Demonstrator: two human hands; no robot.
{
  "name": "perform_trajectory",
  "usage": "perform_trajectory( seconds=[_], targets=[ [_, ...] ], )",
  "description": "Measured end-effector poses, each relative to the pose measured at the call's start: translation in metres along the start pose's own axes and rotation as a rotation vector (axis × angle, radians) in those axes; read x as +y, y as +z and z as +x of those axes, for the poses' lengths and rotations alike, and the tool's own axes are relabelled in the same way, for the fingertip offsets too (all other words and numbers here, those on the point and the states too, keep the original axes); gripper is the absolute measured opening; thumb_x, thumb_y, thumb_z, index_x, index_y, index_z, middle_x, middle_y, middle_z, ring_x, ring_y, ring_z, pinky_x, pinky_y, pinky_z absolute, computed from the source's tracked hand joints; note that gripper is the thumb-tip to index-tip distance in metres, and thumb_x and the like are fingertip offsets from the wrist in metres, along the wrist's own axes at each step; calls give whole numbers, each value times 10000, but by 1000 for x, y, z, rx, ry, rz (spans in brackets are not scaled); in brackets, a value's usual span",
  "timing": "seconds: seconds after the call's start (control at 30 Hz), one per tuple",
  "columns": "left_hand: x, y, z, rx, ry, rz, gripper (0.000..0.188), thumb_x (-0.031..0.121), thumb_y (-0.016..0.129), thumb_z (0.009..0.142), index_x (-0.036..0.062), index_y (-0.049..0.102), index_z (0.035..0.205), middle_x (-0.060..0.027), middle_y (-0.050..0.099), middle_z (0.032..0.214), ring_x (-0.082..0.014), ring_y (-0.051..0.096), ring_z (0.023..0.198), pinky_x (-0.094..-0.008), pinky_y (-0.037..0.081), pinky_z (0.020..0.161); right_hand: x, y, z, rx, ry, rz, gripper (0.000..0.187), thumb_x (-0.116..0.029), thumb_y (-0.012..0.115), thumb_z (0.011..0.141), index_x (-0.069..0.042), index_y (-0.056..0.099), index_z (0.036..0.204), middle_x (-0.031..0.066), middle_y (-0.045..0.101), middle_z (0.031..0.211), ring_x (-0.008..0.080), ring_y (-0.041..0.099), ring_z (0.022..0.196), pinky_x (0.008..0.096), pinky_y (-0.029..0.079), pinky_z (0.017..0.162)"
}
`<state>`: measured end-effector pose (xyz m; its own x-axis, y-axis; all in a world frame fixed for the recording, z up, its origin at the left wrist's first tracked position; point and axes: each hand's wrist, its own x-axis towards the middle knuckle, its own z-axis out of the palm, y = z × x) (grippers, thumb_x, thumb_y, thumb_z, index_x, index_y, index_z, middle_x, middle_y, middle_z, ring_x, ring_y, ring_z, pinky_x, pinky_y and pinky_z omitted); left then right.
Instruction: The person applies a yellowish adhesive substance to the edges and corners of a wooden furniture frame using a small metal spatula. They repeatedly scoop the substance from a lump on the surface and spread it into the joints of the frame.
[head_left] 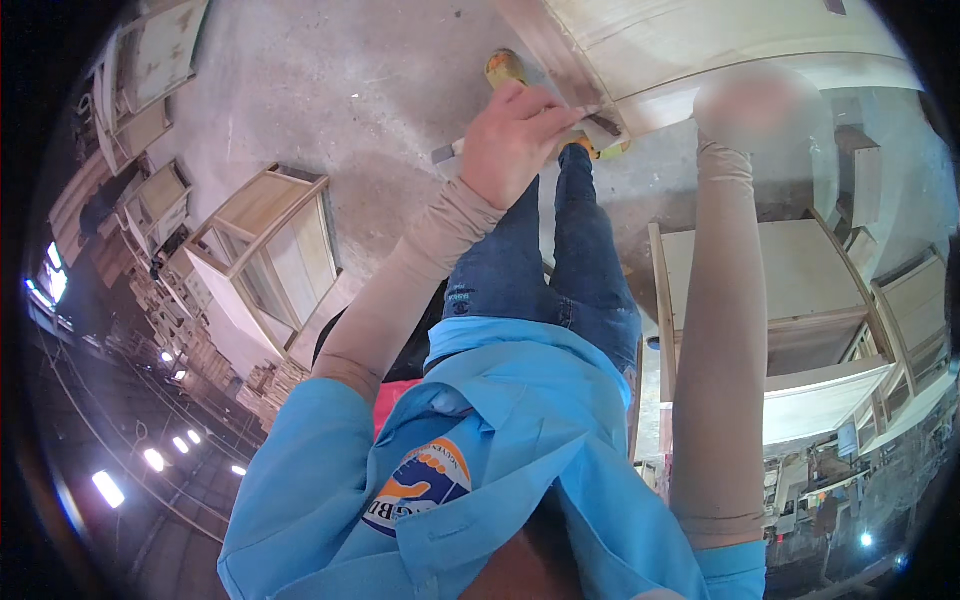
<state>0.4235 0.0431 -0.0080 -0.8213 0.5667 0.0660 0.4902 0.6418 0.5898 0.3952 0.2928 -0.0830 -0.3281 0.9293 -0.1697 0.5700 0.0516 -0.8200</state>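
My left hand is closed round a slim tool. A flat grey end sticks out on its left side, and a dark, narrow tip points to the lower corner of a pale wooden furniture piece. I cannot make out the tool's exact kind, as my fingers cover its middle. My right hand is at the front edge of the same wooden piece, with the arm stretched forward. A blur covers its fingers, so whether it holds anything does not show.
An unfinished wooden cabinet frame stands on the concrete floor to the left. On the right, close to my arm, is another pale wooden cabinet. More wooden furniture lines both sides. My yellow shoes are near the wooden piece's corner.
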Motion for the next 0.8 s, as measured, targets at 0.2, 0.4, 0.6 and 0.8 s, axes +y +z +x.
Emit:
perform_trajectory(
  seconds=[0.2,0.4,0.6,0.8],
  targets=[
    [-2,-7,0,-120,-25,-68,247,90,745,762,141,739,1003,-17,641,912,-238,582,885,-334,500,759,-10,-1,-1,-26,54,45,646,-344,263,1024,102,207,1488,376,399,1411,478,448,1282,486,388,1075],
    [-7,-5,-1,-94,-62,-73,224,90,731,768,139,742,985,-25,639,914,-247,579,876,-348,501,764,-5,1,0,-1,14,29,647,-343,264,1030,108,195,1488,370,367,1441,469,417,1322,458,361,1118],
    [-21,-14,1,-56,-42,-67,209,102,728,772,130,744,979,-38,638,920,-255,579,878,-361,504,769,-17,1,1,2,258,163,655,-372,246,1029,126,252,1455,353,368,1455,460,451,1303,463,376,1115],
    [-16,-15,-2,-130,-47,-155,186,94,725,788,122,744,971,-43,637,898,-258,576,871,-368,500,764,-27,0,-2,-1,222,52,655,-369,226,1036,103,185,1487,354,356,1457,460,445,1305,460,379,1129]
  ],
)
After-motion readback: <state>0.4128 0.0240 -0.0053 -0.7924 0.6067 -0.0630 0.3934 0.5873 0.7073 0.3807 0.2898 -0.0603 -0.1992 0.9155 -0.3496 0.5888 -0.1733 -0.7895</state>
